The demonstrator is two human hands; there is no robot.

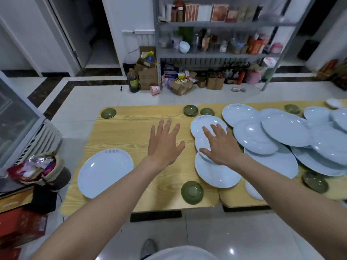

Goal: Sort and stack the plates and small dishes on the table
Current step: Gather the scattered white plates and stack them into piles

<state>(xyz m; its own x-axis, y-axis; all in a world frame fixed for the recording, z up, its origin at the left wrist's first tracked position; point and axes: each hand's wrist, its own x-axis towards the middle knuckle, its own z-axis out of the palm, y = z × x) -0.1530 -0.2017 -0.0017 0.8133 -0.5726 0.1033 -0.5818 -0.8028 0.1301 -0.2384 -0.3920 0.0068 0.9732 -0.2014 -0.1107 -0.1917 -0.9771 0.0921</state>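
Several pale blue plates lie overlapping in a heap (pixel 285 132) across the right half of the wooden table (pixel 131 124). One large blue plate (pixel 105 171) lies alone at the front left. My right hand (pixel 219 145) rests flat, fingers spread, on a small blue plate (pixel 201 142) that overlaps two others (pixel 204 122) (pixel 216 173). My left hand (pixel 165 143) hovers open over bare wood in the middle, holding nothing. Small green dishes sit scattered: far left (pixel 108 113), two at the back (pixel 190 110) (pixel 207 111), one at the front (pixel 192 192), others at the right (pixel 315 182) (pixel 291 108).
A metal shelf rack (pixel 216 53) packed with boxes and bottles stands behind the table, with cartons and a dark bottle (pixel 133 81) on the floor. A glass-fronted cabinet (pixel 16 124) and a bag of clutter (pixel 37 169) stand at the left. A white dish (pixel 335 103) sits at the far right.
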